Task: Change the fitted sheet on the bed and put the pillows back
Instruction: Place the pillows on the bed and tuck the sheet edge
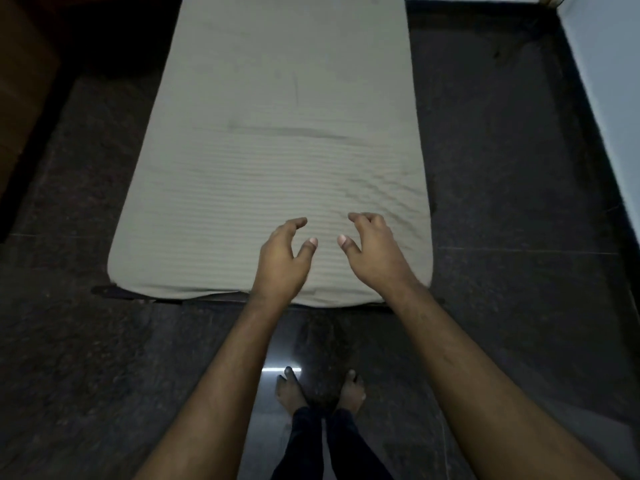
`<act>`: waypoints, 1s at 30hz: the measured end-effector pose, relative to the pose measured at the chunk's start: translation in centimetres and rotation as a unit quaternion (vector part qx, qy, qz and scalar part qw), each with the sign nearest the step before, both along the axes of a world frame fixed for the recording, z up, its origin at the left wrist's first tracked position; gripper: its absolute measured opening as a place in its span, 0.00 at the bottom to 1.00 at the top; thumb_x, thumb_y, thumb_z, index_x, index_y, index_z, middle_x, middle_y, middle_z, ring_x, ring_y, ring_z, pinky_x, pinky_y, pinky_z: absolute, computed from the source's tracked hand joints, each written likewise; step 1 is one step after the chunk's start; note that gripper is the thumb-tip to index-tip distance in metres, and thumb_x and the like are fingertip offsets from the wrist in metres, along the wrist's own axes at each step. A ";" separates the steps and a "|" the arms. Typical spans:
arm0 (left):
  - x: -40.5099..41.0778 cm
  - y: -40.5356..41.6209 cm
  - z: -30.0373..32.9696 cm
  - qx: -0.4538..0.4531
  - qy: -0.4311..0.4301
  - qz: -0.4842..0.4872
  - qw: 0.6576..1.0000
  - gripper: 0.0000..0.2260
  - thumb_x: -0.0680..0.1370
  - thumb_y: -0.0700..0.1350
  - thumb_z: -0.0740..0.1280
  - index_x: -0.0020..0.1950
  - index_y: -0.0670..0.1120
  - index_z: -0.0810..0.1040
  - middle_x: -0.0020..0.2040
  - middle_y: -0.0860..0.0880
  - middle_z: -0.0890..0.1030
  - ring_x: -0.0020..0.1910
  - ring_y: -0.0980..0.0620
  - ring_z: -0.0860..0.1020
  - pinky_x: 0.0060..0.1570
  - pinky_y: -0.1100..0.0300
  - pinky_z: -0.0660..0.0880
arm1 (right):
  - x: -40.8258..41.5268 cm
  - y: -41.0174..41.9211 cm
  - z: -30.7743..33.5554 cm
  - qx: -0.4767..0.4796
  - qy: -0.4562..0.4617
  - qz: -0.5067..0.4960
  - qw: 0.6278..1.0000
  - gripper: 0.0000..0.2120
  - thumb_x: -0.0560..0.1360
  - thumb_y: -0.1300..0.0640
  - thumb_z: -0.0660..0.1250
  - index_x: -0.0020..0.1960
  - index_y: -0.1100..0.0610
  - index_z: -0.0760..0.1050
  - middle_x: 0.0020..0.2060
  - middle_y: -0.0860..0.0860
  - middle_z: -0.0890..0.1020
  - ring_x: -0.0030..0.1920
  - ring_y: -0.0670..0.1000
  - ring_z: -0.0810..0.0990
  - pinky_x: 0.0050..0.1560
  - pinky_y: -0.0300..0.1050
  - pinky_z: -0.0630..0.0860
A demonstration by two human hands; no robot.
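A narrow bed lies lengthwise in front of me, covered by a pale beige sheet (277, 150) with fine stripes and a few creases. I stand at its near end. My left hand (282, 258) and my right hand (372, 252) hover side by side over the near end of the sheet, fingers loosely curled, thumbs pointing at each other. Neither hand holds anything. No pillow is in view.
Dark speckled floor (86, 341) surrounds the bed on both sides and at the near end. A white wall (609, 81) runs along the far right. A brown piece of furniture (20, 81) stands at the far left. My bare feet (320, 393) stand on the floor below the bed's end.
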State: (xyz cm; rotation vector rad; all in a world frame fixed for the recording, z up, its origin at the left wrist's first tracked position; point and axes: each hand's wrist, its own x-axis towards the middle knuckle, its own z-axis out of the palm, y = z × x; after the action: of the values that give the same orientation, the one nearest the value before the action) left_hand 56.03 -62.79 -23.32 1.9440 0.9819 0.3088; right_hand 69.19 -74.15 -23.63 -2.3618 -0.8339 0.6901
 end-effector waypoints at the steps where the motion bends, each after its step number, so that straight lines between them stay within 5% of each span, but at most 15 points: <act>1: 0.0 -0.3 -1.9 -0.009 0.002 -0.003 1.000 0.17 0.81 0.44 0.70 0.70 0.44 0.77 0.67 0.47 0.80 0.66 0.51 0.75 0.61 0.67 0.67 | -0.3 -0.1 -1.9 -0.006 0.010 0.003 1.000 0.25 0.82 0.50 0.64 0.77 0.57 0.67 0.72 0.57 0.68 0.72 0.57 0.68 0.72 0.54 0.67; 7: -2.3 -0.7 -15.6 -0.026 0.084 -0.044 0.995 0.16 0.80 0.42 0.70 0.67 0.43 0.78 0.65 0.45 0.79 0.66 0.46 0.76 0.66 0.56 0.71 | -3.2 -1.7 -16.0 -0.074 0.055 0.039 0.995 0.24 0.81 0.53 0.66 0.75 0.58 0.69 0.70 0.57 0.72 0.70 0.58 0.71 0.71 0.51 0.69; 10: -3.3 -0.2 -20.7 0.034 0.128 -0.090 0.987 0.14 0.76 0.44 0.71 0.61 0.46 0.80 0.58 0.45 0.80 0.59 0.41 0.78 0.60 0.45 0.75 | -3.4 -2.1 -20.6 -0.075 0.055 0.062 0.994 0.23 0.79 0.56 0.69 0.73 0.58 0.72 0.68 0.56 0.74 0.68 0.59 0.73 0.69 0.53 0.70; 15: -3.8 -0.6 -26.1 0.161 0.253 -0.207 0.931 0.26 0.73 0.48 0.75 0.69 0.56 0.74 0.65 0.48 0.74 0.62 0.41 0.73 0.57 0.47 0.72 | -3.3 -3.5 -26.1 -0.128 -0.096 0.142 0.977 0.28 0.71 0.53 0.75 0.70 0.47 0.74 0.66 0.51 0.73 0.63 0.57 0.72 0.57 0.53 0.69; 19: -3.2 -0.1 -28.4 0.262 0.199 -0.196 0.924 0.08 0.73 0.43 0.72 0.50 0.52 0.80 0.51 0.49 0.78 0.51 0.41 0.76 0.45 0.52 0.66 | -2.4 -4.2 -28.5 -0.047 -0.247 0.172 0.953 0.04 0.72 0.55 0.71 0.45 0.50 0.76 0.49 0.51 0.78 0.49 0.57 0.73 0.43 0.48 0.59; 23: -3.8 -0.9 -29.5 0.284 0.147 -0.209 0.924 0.10 0.70 0.34 0.72 0.44 0.48 0.77 0.44 0.47 0.78 0.46 0.43 0.75 0.44 0.53 0.62 | -3.3 -5.3 -29.3 0.005 -0.254 0.170 0.952 0.06 0.72 0.60 0.70 0.40 0.54 0.73 0.40 0.53 0.76 0.44 0.58 0.73 0.40 0.52 0.65; 30: -4.3 -2.0 -29.7 0.254 0.153 -0.194 0.935 0.09 0.67 0.34 0.75 0.40 0.45 0.78 0.39 0.45 0.77 0.40 0.42 0.75 0.39 0.53 0.61 | -3.9 -6.0 -29.3 -0.007 -0.146 0.124 0.981 0.07 0.70 0.61 0.69 0.41 0.54 0.71 0.39 0.52 0.73 0.41 0.57 0.74 0.37 0.53 0.68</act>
State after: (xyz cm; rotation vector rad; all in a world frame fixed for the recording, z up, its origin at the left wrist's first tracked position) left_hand 51.70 -64.81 -53.03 2.6677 0.7231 0.0274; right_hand 65.30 -80.13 -52.94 -2.4313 -1.2696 0.4479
